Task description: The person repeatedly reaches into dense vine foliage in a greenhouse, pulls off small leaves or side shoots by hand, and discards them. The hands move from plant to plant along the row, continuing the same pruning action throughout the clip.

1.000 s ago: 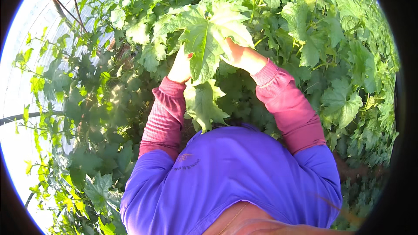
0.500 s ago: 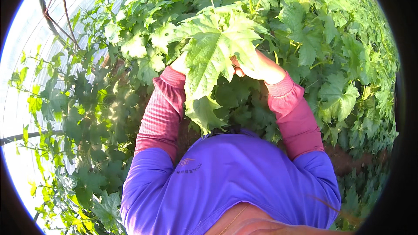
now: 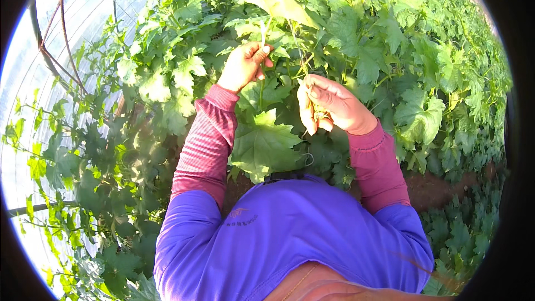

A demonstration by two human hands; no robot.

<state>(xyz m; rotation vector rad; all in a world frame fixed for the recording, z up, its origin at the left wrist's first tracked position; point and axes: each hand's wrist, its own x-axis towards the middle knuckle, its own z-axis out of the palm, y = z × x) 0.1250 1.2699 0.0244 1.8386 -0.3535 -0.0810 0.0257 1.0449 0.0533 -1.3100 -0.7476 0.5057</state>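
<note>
The left hand [image 3: 245, 67] has thumb and fingertips pressed together on a pale, thin stalk [image 3: 263, 30] rising on the far side of the grip; such a narrow piece probably suits a light pinch better than a full fist. The right hand [image 3: 333, 103], apart from it and a little nearer, has its fingers curled around some yellowish sprigs [image 3: 320, 113], perhaps so loose ends stay gathered in the palm; what else it encloses I cannot tell. From near its thumb, a string [image 3: 294, 34] runs far and slightly left through the vines, probably as their support. A bright leaf [image 3: 278, 4] tilts beyond the hands, and a broad leaf [image 3: 264, 144] spreads on the near side, between the forearms. Dense foliage [image 3: 426, 117] fills the right, and a pale cover [image 3: 25, 72] lies at far left. No container can be made out.
</note>
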